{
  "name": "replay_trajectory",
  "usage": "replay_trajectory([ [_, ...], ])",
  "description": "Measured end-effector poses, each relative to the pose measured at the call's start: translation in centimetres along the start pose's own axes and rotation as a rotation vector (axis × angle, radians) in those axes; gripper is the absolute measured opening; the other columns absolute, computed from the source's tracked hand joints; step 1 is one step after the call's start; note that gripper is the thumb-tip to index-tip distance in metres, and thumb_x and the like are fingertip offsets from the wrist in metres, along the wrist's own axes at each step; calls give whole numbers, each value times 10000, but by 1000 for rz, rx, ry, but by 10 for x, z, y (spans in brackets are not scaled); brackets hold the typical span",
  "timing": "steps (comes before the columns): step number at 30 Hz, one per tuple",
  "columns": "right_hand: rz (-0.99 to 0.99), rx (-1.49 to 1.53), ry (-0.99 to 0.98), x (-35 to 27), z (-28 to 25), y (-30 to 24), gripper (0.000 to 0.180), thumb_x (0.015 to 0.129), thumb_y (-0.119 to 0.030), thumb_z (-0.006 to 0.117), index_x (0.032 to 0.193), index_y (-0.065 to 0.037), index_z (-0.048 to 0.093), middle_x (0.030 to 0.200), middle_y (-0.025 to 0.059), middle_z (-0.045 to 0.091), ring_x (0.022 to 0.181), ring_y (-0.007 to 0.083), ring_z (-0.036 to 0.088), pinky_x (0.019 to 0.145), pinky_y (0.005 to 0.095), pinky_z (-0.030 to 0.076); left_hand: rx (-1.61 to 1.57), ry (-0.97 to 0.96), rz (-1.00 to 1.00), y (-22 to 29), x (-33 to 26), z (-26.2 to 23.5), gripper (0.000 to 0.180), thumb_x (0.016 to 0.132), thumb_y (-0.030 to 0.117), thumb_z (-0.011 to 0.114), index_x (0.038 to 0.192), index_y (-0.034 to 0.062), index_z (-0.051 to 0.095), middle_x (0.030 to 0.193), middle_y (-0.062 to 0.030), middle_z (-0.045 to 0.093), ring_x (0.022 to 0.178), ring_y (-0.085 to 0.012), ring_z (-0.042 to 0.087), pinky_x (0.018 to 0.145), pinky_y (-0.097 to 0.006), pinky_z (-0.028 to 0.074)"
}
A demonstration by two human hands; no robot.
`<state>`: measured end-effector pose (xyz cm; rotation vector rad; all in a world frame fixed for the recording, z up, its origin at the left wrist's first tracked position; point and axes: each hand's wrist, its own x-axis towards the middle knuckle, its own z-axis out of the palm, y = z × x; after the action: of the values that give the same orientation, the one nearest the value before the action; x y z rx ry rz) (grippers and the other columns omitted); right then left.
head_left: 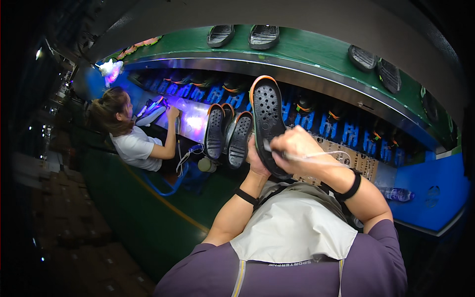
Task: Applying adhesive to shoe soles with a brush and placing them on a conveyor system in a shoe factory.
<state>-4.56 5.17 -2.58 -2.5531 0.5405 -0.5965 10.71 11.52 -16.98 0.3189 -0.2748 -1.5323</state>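
Observation:
A black shoe sole (268, 106) with an orange rim and a pattern of holes stands tilted up in front of me. My left hand (256, 158) grips it from its left side near the lower end. Over the lower half of the sole, my right hand (298, 146) is closed, with a small pale tip showing at its fingers; what it holds I cannot make out. A thin white cord (329, 156) runs by my right wrist. Left of my hands, more black soles (239, 140) with orange edges lean upright on the bench.
Blue racks (326, 126) with dark shoes line the bench's far side. Above them, a green belt (311, 52) carries several black soles. A co-worker (131, 128) sits at the left under purple light. Patterned cardboard (363, 163) and a plastic bottle (400, 194) lie at the right.

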Motion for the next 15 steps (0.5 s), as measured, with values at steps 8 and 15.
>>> replay_trajectory([
  [8,31,12,601,30,-33,-5,206,814,-108,773,1016,-78,749,841,105,730,769,301,664,785,421,484,-214,-103,-46,9,-4,56,718,1050,599,367,1535,88,503,1428,-181,637,1269,-359,650,1083,-501,550],
  [15,-263,38,450,40,-20,0,394,816,-54,803,1201,-116,749,826,48,650,813,256,630,899,396,450,-218,-125,-13,7,-13,45,680,1075,589,341,1610,179,426,1566,-99,540,1409,-303,544,1203,-487,436],
])
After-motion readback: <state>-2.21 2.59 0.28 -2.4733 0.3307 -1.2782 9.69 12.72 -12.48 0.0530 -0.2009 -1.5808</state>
